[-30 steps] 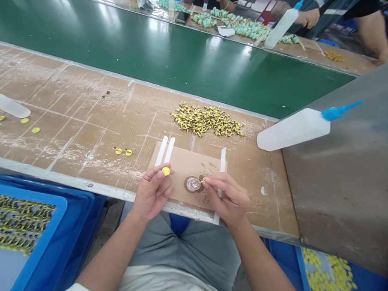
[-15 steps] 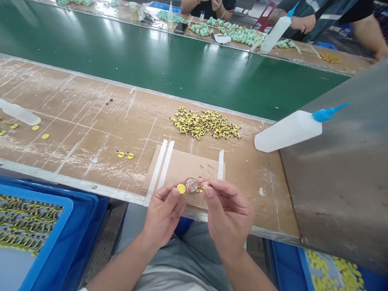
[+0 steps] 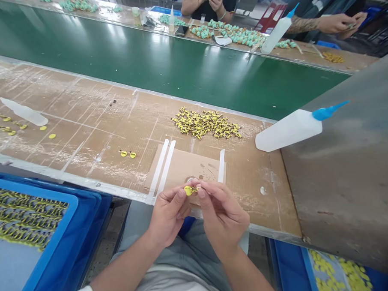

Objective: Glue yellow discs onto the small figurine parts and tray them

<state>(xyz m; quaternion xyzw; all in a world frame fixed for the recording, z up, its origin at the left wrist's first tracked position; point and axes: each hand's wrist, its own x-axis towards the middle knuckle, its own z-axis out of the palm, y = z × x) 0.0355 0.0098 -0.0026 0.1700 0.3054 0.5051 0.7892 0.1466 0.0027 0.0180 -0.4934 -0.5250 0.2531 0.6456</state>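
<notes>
My left hand (image 3: 170, 213) pinches a small yellow disc (image 3: 187, 190) at the table's near edge. My right hand (image 3: 222, 213) is closed in a pinch on a tiny yellow-and-black piece (image 3: 195, 189) and holds it against that disc. Both hands hover over a taped-down cardboard square (image 3: 186, 168), hiding the glue spot on it. Behind them lies a pile of small yellow-and-black parts (image 3: 206, 122). A white glue bottle with a blue nozzle (image 3: 291, 129) lies on its side to the right.
Two joined yellow pieces (image 3: 127, 153) rest left of the cardboard. Another bottle (image 3: 25, 111) and loose yellow discs lie far left. Blue bins (image 3: 78, 217) hold yellow parts at both lower corners. A green conveyor belt (image 3: 153, 53) runs behind; other people work across it.
My right hand lifted the tiny piece off the glue spot and met the disc in my left hand; both hands drew together toward the table's near edge.
</notes>
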